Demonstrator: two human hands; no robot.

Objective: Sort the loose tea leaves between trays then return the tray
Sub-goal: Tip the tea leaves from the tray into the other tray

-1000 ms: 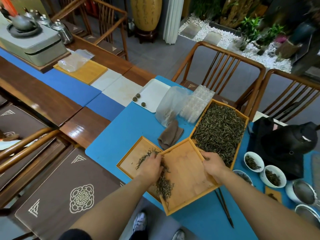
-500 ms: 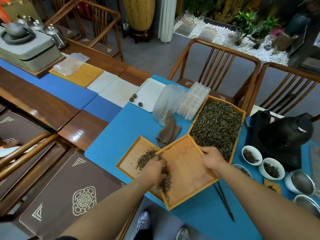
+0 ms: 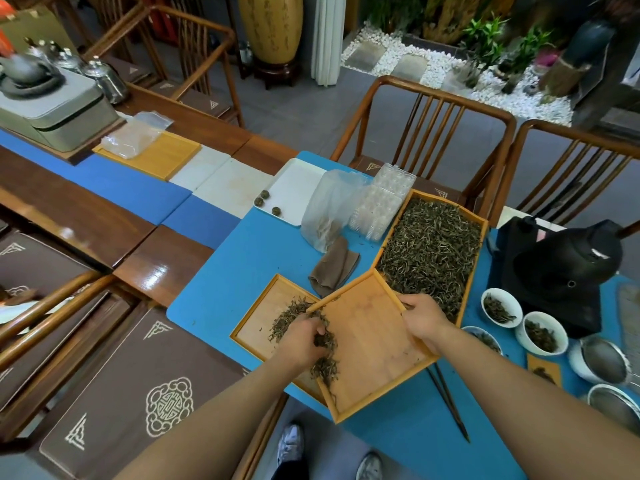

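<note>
Grey tiled floor (image 3: pixel 298 109) beneath slatted wooden armchairs (image 3: pixel 426 123); tall yellow ceramic urn (image 3: pixel 272 27) on dark stand; white pebble bed (image 3: pixel 426 64) with stepping slabs and green plants (image 3: pixel 488 32) (indoor garden).

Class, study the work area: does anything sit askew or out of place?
The middle tray sits askew, tilted, its left edge overlapping the small tray. A few stray leaves lie on the blue mat.

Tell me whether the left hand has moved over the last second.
Yes, slightly: the left hand shifted right, from the small tray toward the held tray.
</note>
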